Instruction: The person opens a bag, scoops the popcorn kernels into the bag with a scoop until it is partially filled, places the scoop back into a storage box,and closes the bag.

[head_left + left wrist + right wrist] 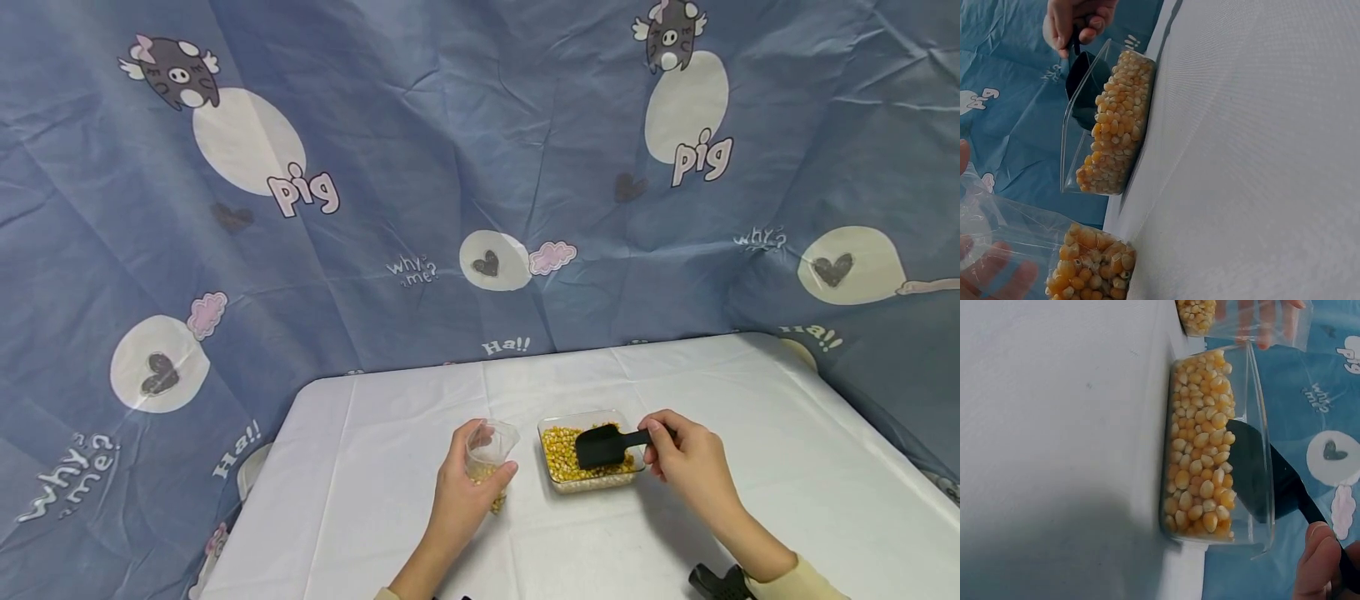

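My left hand [459, 504] holds a clear plastic bag [491, 446] upright on the table, thumb and fingers around its sides and its mouth spread open. Corn kernels [1091, 265] fill the bottom of the bag. To its right stands a clear rectangular container [556, 483] holding a thick layer of yellow kernels [1197, 450]. With thumb and fingers my right hand [692, 462] pinches the handle of a black scoop [600, 447]. The scoop's blade slants down inside the container, its lower edge at the top of the kernels.
A white cloth [375, 500] covers the table. Behind it and along the sides hangs a blue curtain [420, 167] printed with cartoon pigs. A black device [720, 582] sits at my right wrist.
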Demonstrator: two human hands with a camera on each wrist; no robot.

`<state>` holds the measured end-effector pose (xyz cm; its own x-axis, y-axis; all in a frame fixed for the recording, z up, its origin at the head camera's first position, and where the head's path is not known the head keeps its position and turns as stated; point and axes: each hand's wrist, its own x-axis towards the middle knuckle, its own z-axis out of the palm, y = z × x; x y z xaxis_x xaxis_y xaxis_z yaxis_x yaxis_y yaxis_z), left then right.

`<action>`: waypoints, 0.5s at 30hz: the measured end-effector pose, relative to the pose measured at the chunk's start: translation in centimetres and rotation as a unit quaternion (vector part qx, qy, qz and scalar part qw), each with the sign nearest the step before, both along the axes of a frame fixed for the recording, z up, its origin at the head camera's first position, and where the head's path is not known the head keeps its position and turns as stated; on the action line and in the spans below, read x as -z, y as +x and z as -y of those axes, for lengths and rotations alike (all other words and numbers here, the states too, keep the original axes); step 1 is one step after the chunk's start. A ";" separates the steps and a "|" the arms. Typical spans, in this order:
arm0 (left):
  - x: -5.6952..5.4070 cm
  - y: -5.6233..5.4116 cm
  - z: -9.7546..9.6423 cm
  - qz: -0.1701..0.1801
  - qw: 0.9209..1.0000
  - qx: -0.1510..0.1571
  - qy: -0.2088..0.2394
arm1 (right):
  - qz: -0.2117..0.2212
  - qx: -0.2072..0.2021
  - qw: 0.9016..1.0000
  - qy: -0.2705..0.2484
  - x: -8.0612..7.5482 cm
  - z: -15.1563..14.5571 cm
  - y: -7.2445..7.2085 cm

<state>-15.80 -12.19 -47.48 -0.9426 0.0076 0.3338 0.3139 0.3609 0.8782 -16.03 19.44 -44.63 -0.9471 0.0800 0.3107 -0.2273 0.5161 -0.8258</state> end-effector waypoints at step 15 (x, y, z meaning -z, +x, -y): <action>0.0 0.1 0.0 0.002 1.000 0.004 -0.007 | -0.121 0.024 0.989 0.081 -1.5 -0.1 0.6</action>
